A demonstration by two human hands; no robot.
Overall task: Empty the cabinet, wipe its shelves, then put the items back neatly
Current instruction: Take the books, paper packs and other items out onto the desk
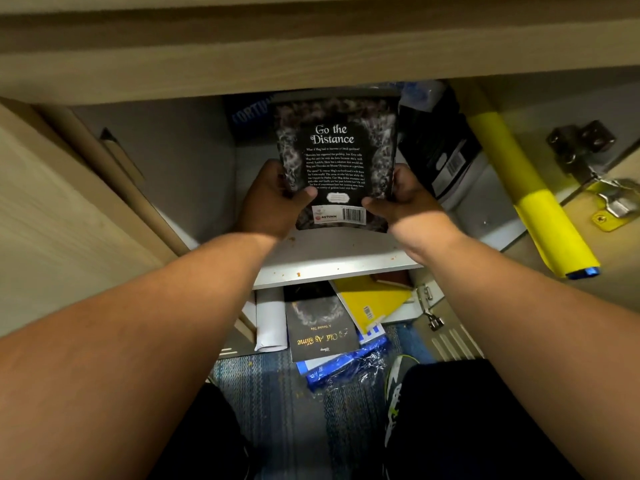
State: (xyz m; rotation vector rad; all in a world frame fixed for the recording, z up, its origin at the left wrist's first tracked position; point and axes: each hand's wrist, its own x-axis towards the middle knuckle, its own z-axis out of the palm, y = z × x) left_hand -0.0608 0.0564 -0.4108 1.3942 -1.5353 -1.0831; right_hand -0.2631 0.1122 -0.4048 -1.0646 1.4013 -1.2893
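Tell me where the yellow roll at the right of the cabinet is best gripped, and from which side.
Grip the yellow roll around its wider near part, above the blue end, coming from the front right. It lies slanted with that end nearest the person, while its far end runs back beside a black item. The right hand, now holding the book, must let go first.

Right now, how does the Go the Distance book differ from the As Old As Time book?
Go the Distance book is held by the left hand and right hand over the shelf; As Old As Time book lies flat in the pile below it. Go the Distance has white lettering, upright in view; As Old As Time has gold lettering, upside down. Both covers are dark.
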